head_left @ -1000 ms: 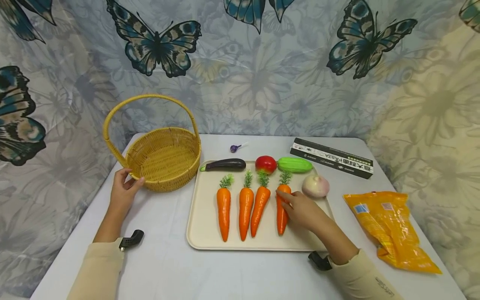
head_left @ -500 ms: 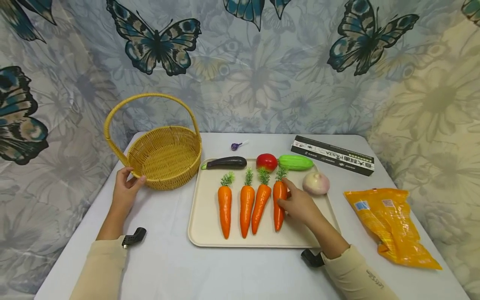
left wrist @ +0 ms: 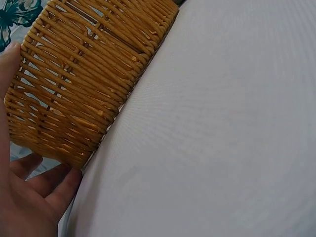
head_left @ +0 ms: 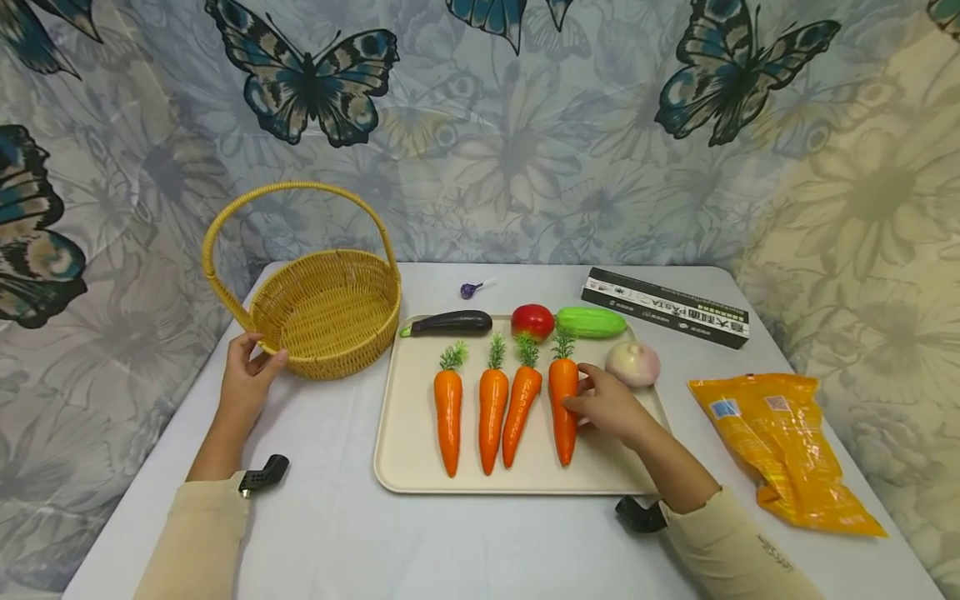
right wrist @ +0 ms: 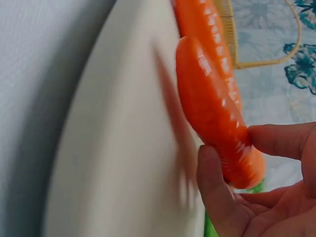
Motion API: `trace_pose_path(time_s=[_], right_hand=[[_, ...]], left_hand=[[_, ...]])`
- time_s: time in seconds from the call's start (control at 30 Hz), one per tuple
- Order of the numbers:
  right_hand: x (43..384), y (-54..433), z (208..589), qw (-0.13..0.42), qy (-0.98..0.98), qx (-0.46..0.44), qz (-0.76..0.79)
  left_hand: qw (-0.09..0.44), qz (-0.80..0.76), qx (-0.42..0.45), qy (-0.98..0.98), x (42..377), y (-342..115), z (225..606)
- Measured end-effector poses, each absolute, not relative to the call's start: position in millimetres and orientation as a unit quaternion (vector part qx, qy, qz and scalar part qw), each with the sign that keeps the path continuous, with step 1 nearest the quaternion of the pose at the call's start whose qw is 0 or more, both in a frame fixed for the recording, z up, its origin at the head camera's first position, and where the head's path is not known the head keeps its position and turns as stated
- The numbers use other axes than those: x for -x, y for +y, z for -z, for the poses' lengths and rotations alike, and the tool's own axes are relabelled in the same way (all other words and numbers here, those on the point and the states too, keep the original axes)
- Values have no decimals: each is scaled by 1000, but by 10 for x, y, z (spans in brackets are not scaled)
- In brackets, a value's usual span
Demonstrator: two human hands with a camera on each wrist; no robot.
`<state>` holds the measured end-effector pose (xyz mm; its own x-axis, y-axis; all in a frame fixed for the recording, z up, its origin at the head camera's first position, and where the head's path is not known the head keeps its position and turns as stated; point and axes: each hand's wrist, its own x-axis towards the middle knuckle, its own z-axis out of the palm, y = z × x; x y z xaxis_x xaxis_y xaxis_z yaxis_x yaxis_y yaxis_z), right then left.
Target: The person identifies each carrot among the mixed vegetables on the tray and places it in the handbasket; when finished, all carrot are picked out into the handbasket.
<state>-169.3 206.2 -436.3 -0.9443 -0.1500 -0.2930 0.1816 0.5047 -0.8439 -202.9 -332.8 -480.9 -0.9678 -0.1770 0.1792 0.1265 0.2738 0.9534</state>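
Note:
In the head view, my right hand (head_left: 611, 408) is at the right side of an orange carrot (head_left: 563, 408) with a green top, the rightmost on the cream tray (head_left: 412, 467). The right wrist view shows thumb and a finger pinching this carrot (right wrist: 212, 98) from both sides. Three other carrots, among them the leftmost carrot (head_left: 448, 421), lie to its left with their tips toward me. My left hand (head_left: 247, 375) holds the yellow wicker basket (head_left: 337, 358) at its near left side. In the left wrist view, its fingertips (left wrist: 69, 182) touch the basket's lower edge, the thumb near the rim.
Along the tray's back lie an eggplant (head_left: 453, 323), a tomato (head_left: 531, 320) and a green cucumber-like vegetable (head_left: 590, 322). A pinkish-white onion-like bulb (head_left: 632, 364) sits at the right. Beyond are a purple lollipop (head_left: 468, 291), a black pasta box (head_left: 663, 307) and an orange bag (head_left: 791, 454).
The rightmost carrot has shifted slightly left and then a little back, turning straighter. My right hand has moved from over it to its right side. The left hand stays at the basket.

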Motion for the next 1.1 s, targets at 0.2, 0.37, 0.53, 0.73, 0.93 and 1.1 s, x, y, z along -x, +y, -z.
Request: trace_pose_path(time_s=[0.2,0.37,0.53,0.73,0.93,1.1], right_hand=[[1732,2112,4239,170,797,46,577],[1821,2076,4191,161,755,80,630],[1918,2012,4151,152,741,93,647],[2019,1903,4094,151,725,103,664],[2125,1699,4058,153,722,102,667],[2200,1504,4013,171,719,107,665]], left_hand=[[128,602,-16,-788,2017,-3328,4754],[133,609,-13,-782,2038,-3303,4740],[133,619,-13,-774,2069,-3287,4769],[124,604,-15,-787,2028,-3277,4772],[112,591,-26,-799,1945,-3233,4670],[119,581,-30,-805,2001,-3304,4795]])
